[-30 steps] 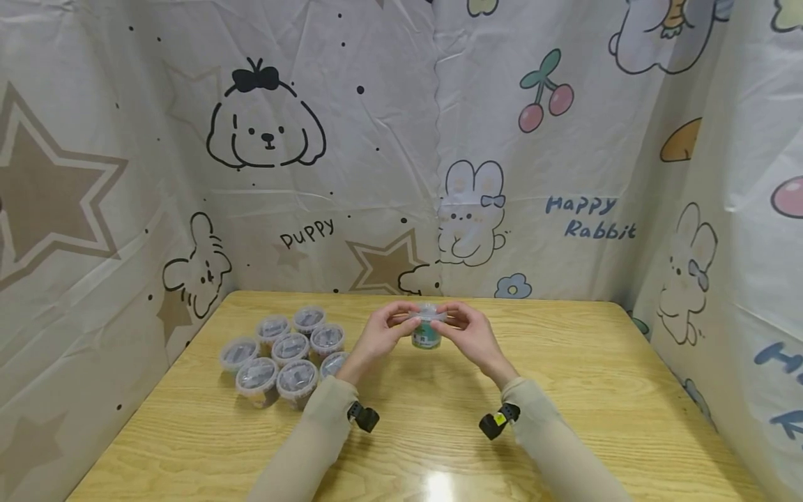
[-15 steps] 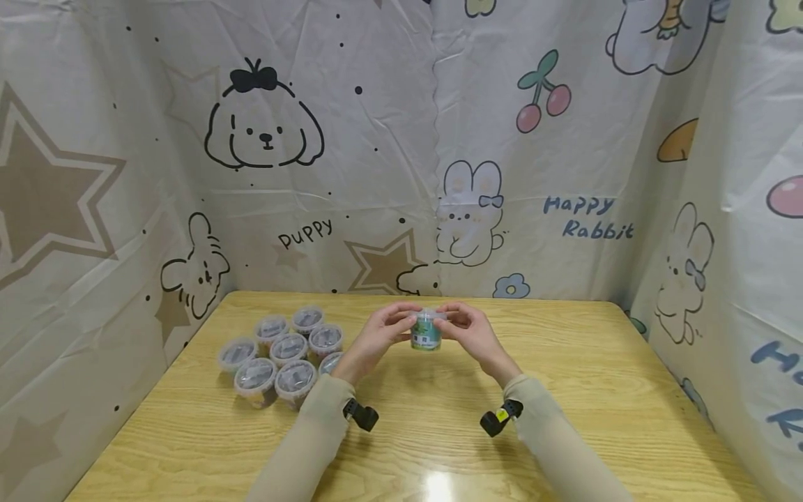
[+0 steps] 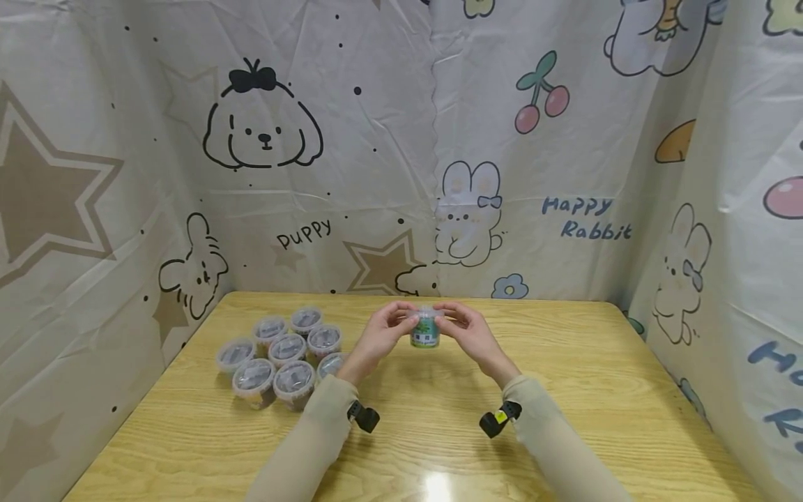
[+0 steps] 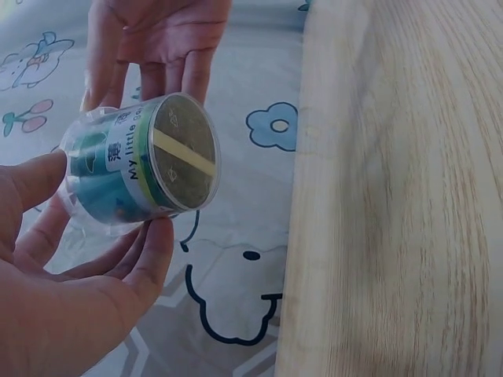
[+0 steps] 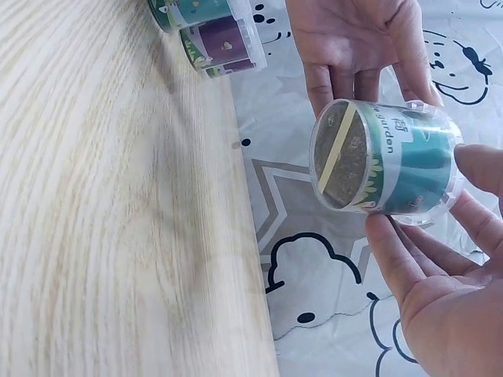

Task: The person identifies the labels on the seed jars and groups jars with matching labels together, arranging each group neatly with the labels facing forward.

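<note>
Both hands hold a small clear plastic tub (image 3: 425, 332) over the far middle of the table. Its teal label reads "My little garden" in the left wrist view. Through the tub's clear base (image 4: 185, 153) show dark, soil-like contents and a pale yellow strip across them. My left hand (image 3: 381, 336) grips it from the left, with thumb and fingers near the lid rim. My right hand (image 3: 469, 337) grips the opposite side in the same way. In the right wrist view the lid end of the tub (image 5: 413, 161) is partly behind the fingers.
Several similar lidded tubs (image 3: 289, 348) stand grouped on the left of the wooden table (image 3: 590, 390), one partly hidden by my left forearm. A patterned cloth (image 3: 376, 174) hangs behind the table and along both sides. Black cameras (image 3: 365, 417) are strapped to the wrists.
The tub has turned slightly between my hands, so more of its label faces me and less of its lid top shows. The hands have barely moved; the grouped tubs remain in place.
</note>
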A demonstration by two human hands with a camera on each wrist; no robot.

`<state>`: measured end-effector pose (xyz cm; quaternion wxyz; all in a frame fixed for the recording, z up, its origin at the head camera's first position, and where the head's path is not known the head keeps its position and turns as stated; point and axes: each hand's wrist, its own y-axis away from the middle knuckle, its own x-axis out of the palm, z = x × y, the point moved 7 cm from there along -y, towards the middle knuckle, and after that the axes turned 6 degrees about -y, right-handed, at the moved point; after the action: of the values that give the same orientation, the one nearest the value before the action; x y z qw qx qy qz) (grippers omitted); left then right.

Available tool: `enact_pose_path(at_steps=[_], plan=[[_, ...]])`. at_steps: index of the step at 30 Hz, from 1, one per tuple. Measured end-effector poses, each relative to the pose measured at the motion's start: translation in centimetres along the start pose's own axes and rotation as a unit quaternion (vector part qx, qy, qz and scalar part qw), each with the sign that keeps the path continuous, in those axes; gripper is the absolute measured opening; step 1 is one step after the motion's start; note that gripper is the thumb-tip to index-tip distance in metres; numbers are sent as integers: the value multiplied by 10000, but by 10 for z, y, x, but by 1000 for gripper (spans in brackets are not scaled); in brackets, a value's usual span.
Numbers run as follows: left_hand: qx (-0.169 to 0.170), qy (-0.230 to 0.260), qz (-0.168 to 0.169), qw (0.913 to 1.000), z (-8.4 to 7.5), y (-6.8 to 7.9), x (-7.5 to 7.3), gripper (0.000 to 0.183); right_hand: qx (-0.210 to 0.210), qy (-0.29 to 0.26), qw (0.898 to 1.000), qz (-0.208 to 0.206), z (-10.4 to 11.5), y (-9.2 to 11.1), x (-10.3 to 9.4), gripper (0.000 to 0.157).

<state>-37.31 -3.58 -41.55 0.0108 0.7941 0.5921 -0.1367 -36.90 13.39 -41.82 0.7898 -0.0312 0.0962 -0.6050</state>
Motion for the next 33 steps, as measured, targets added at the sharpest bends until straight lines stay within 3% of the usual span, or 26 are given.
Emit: enact_pose_path(at_steps=[12,25,33], plan=[[329,-256,-153,9990,-6,0,7,22,39,519,9983,-276,-3,1,-7,42],[535,-550,110,9970,-3,-9,25,21,45,883,9952,-413,-12,1,-29,38],[438,-775,79,9960,-2,-16,37,21,105,1093,9927,-508,-11,6,-40,42]])
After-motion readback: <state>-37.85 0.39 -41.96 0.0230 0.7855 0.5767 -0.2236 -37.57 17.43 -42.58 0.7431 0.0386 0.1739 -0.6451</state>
